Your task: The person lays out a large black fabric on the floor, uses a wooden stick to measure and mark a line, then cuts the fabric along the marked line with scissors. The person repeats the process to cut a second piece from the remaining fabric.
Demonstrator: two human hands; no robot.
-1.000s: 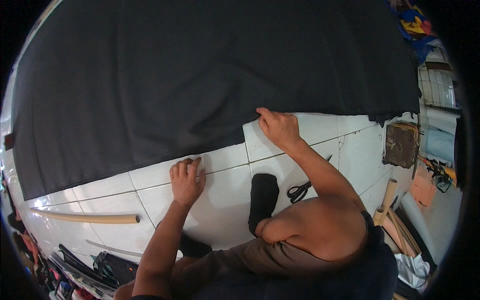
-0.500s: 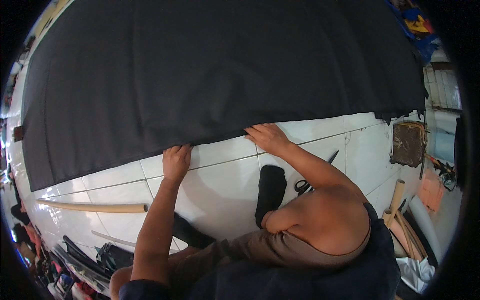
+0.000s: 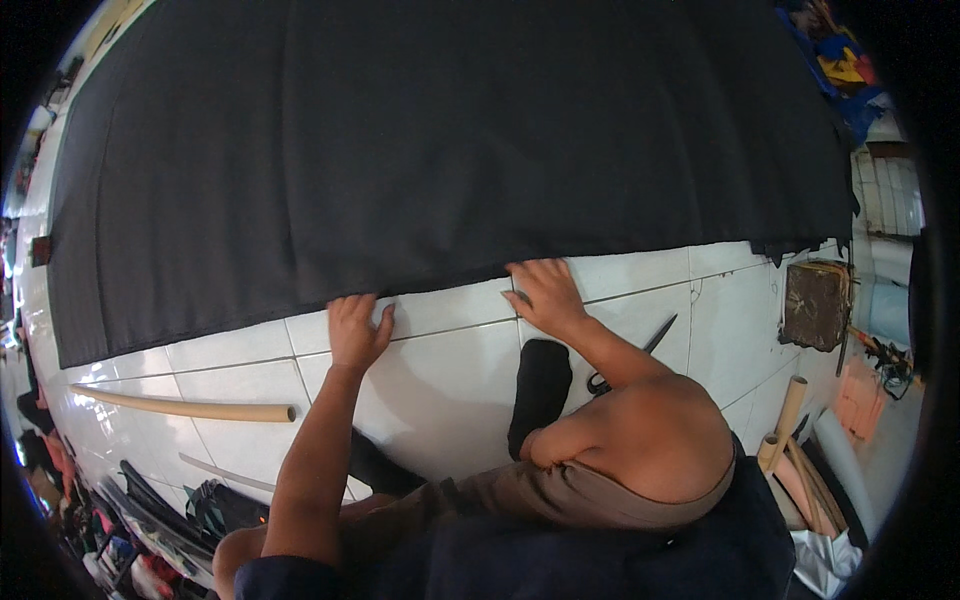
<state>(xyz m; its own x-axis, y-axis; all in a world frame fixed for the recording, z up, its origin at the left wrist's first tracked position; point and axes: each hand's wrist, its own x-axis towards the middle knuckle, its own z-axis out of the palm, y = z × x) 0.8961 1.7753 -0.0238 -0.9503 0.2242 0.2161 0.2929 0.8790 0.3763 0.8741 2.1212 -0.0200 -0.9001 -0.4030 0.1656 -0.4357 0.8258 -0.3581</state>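
Observation:
A wide sheet of black fabric (image 3: 450,150) lies spread over the white tiled floor, its near edge running across in front of me. My left hand (image 3: 357,332) rests at that edge, fingertips on the cloth and thumb held apart over the tile. To its right, my right hand (image 3: 550,297) is open too, with fingers spread and their tips touching the edge. Neither hand grips the cloth. Beside my right forearm lies a pair of black scissors (image 3: 660,333), partly hidden by the arm.
A cardboard tube (image 3: 190,405) lies on the floor at left. A brown block (image 3: 812,305) sits near the fabric's frayed right corner. More rolls and tubes (image 3: 790,410) stand at lower right. My black-socked foot (image 3: 540,390) is planted between the hands and my body.
Both thumbs have moved away from the fabric's edge, and my right hand's fingers have spread. The right hand sits slightly further right and nearer. The view has shifted a little.

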